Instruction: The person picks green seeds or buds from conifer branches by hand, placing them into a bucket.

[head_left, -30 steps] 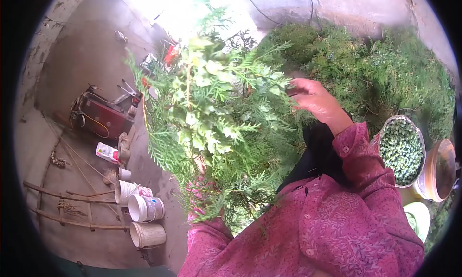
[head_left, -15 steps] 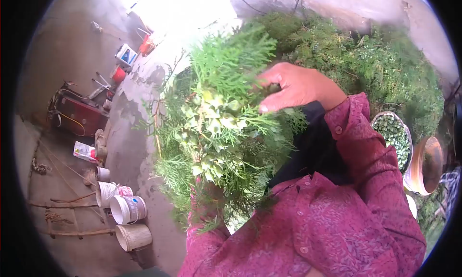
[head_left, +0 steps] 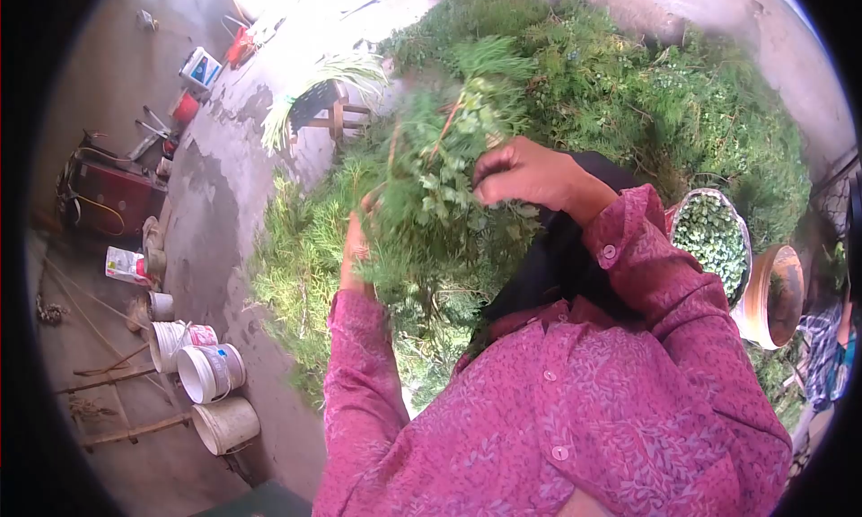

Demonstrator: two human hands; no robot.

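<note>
By fingers [head_left: 505, 156] — feathery sprig [head_left: 426, 171], knobbly cones [head_left: 447, 196]

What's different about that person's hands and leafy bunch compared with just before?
The leafy bunch has shifted rightward, partly uncovering the left hand. The right hand has drawn thumb and fingers closer together beside it; whether it grips anything is unclear. A wooden frame now shows behind. The white buckets and filled round container stayed put.

White buckets [head_left: 212, 373] and green branches [head_left: 682, 113] on grey floor [head_left: 202, 266].
</note>
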